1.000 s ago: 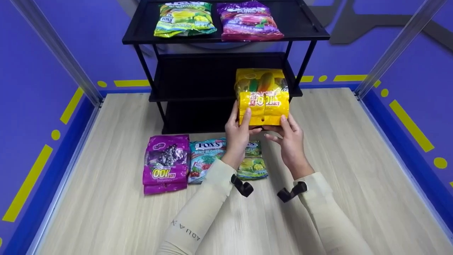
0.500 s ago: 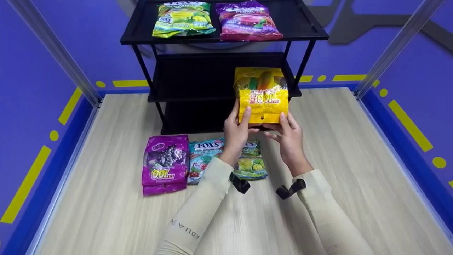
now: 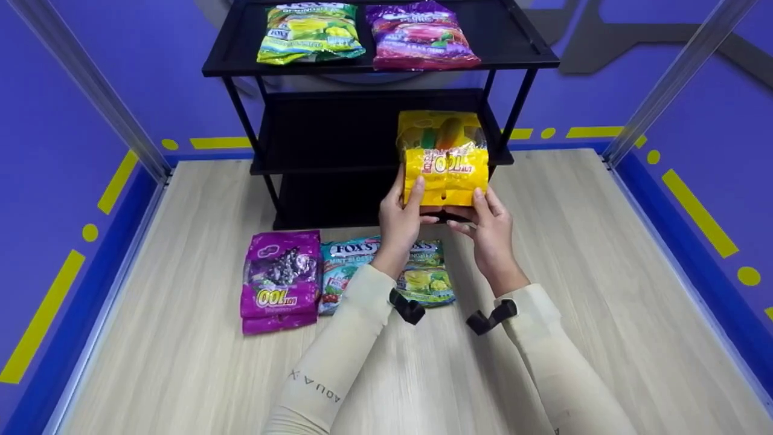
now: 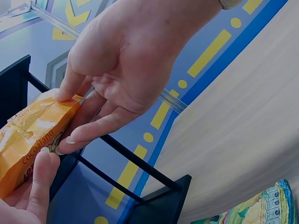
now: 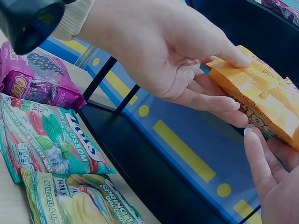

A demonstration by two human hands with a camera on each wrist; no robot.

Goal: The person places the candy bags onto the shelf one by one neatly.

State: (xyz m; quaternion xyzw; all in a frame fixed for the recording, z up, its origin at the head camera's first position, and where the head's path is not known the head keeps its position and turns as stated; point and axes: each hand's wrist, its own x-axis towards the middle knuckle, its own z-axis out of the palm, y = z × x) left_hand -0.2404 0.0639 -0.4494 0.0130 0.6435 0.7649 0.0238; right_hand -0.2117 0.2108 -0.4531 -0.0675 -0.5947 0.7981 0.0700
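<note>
A yellow candy bag [image 3: 445, 175] marked LOT 100 is held in both hands before the right part of the rack's middle shelf [image 3: 332, 133]. Its upper end overlaps that shelf in the head view. My left hand [image 3: 398, 226] pinches the near left corner, thumb on top and fingers beneath. At the near right corner, my right hand [image 3: 494, 235] grips in the same way. Both wrist views show the bag's folded end, with the fingertips of the two hands almost meeting under it.
On the table before the rack lie a purple candy bag [image 3: 281, 284], a teal Fox's bag [image 3: 344, 272] and a green-yellow Fox's bag [image 3: 432, 278], partly behind the left arm. The top shelf bears a yellow-green bag [image 3: 311, 33] and a purple-pink bag [image 3: 423, 36].
Both hands have moved the yellow candy bag slightly forward, toward the middle shelf. Their hold looks the same, and the other bags stay put.
</note>
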